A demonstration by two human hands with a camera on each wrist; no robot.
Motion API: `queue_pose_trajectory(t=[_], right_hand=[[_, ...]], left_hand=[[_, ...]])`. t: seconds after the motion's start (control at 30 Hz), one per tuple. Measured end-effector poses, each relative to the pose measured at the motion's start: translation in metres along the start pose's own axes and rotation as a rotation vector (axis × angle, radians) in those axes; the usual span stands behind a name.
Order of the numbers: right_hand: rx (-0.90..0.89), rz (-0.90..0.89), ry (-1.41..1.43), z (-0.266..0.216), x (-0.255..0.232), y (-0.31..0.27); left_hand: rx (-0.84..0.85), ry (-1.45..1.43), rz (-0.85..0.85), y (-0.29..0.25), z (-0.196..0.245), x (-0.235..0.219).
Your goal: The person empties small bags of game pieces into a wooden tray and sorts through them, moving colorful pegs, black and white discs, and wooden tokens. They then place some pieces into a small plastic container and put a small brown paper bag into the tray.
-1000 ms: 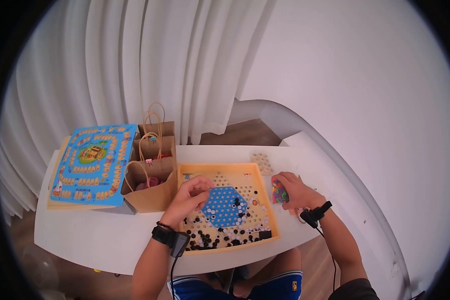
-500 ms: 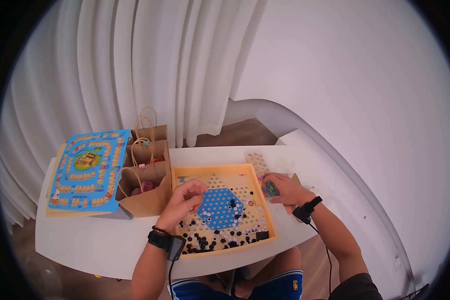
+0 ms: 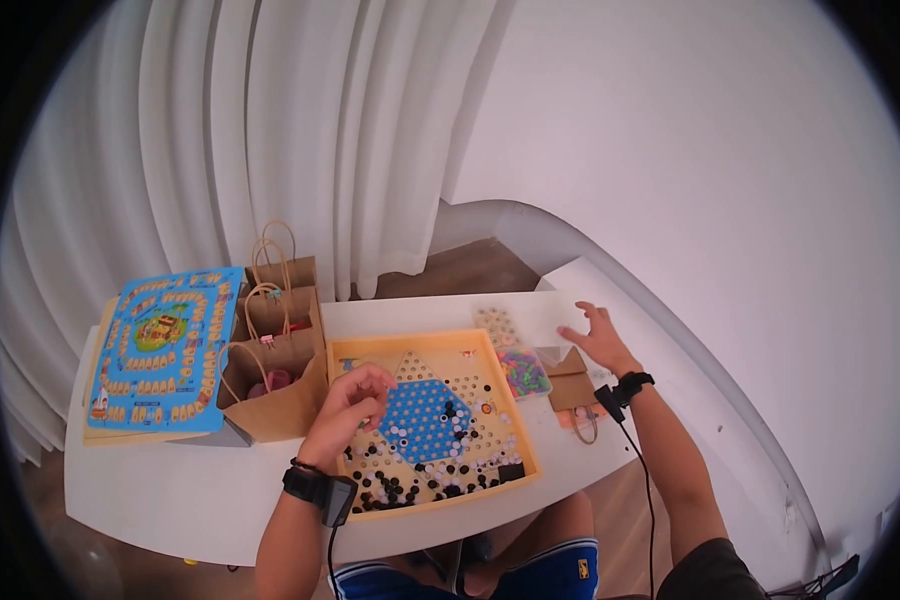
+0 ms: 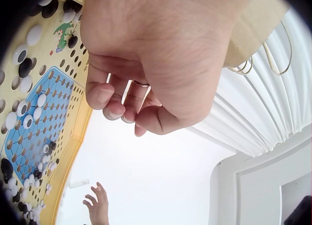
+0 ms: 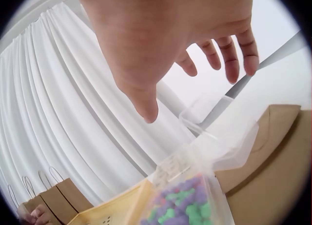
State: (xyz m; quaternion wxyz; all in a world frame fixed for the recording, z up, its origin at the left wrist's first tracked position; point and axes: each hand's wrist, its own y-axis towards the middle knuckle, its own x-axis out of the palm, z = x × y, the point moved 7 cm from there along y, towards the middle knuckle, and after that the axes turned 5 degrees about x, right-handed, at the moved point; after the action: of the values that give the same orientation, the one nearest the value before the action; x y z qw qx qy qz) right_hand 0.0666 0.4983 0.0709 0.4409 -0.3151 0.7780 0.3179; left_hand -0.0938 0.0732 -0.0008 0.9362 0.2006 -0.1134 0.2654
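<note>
Clock centred on the wooden tray (image 3: 405, 342). Between nine and ten, farthest out on the counter (image 3: 170, 490), a blue printed board (image 3: 160, 360); nearer in, same direction, upright brown paper bags (image 3: 280, 395). At nine, over the tray's edge, the left hand (image 3: 348, 410), fingers loosely curled inward, nothing seen in hold. Within the tray, black and white pieces (image 3: 398, 492), strewn mostly toward six, some on the blue hexagon (image 3: 420, 410). Past the rim at one, pale pieces (image 3: 493, 327); at two, just beside it, coloured pegs (image 3: 523, 373) in a clear box (image 5: 217, 199). Between two and three, folded brown paper (image 3: 570, 393). Farther out at two, the right hand (image 3: 603, 342), fingers spread, gripping nothing, near clear plastic (image 5: 239, 149).
</note>
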Motion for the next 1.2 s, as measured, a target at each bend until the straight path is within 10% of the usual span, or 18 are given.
queue_pose_trajectory(t=[0.53, 0.93, 1.2], right_hand=[[0.302, -0.032, 0.052, 0.058, 0.024, -0.001], [0.119, 0.176, -0.016, 0.067, 0.072, 0.033], [0.073, 0.429, 0.329, 0.024, 0.005, 0.022]], left_hand=[[0.003, 0.005, -0.007, 0.0, 0.002, 0.0], [0.0, -0.002, 0.0, -0.001, 0.002, -0.001], [-0.005, 0.002, -0.007, 0.0, 0.002, -0.001]])
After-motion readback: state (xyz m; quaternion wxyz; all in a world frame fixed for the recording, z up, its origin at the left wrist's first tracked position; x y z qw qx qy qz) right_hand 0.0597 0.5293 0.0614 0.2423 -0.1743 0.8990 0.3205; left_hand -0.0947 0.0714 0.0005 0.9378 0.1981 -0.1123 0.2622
